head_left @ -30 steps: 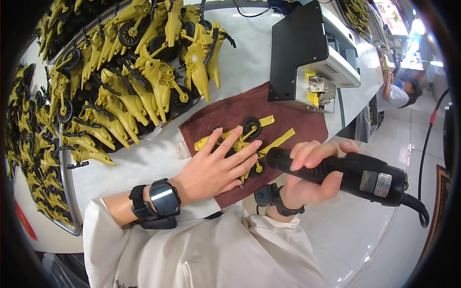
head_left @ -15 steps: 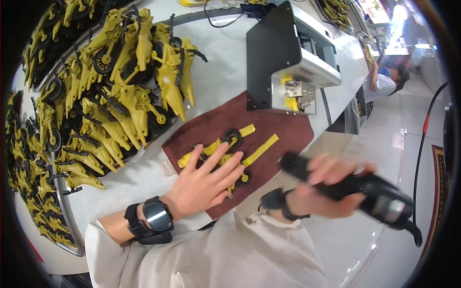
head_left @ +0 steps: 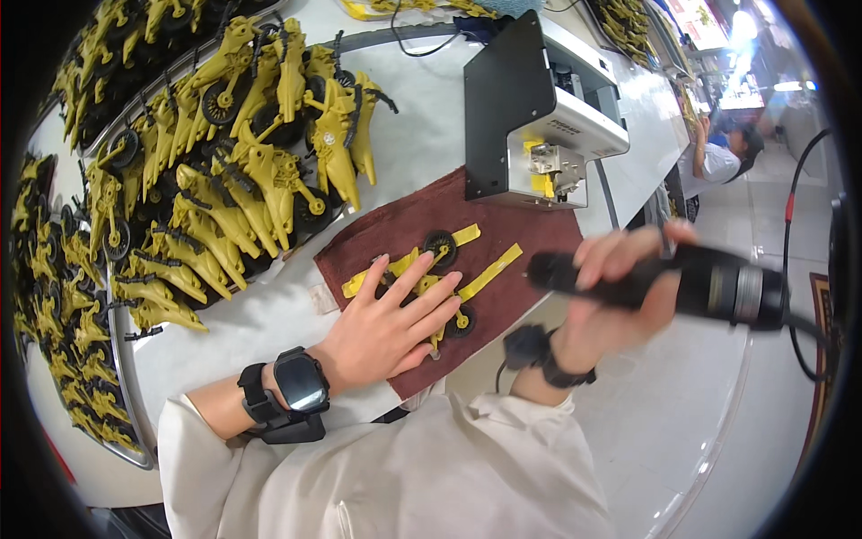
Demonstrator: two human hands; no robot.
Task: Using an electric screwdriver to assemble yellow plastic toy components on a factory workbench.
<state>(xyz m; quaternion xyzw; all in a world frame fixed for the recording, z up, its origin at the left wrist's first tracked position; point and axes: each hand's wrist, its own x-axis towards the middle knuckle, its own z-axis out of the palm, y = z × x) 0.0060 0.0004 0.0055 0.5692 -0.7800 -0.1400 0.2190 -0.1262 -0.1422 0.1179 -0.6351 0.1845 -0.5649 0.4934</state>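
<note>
My left hand (head_left: 386, 319) lies flat with fingers spread over yellow toy motorcycle parts (head_left: 409, 280) on a maroon cloth (head_left: 521, 235). Much of the parts is hidden under the fingers. Two black spoked wheels (head_left: 440, 251) show beyond and beside the fingertips, and yellow strips (head_left: 489, 272) point away to the right. My right hand (head_left: 628, 274) is wrapped round a black electric screwdriver (head_left: 709, 286), slightly blurred, held to the right of the cloth. Its blunt end faces the cloth and a cable leaves the other end.
Trays of yellow toy motorcycles (head_left: 233, 180) with black wheels crowd the left side. Beyond the cloth stands a black and white machine (head_left: 512, 117) with a metal fixture at its front. A black cable (head_left: 790, 198) hangs at right. Another person (head_left: 725, 154) sits far off at right.
My right hand has swung the screwdriver slightly up and to the right, its cable end rising. The left hand stays on the parts; the whole view has shifted a little.
</note>
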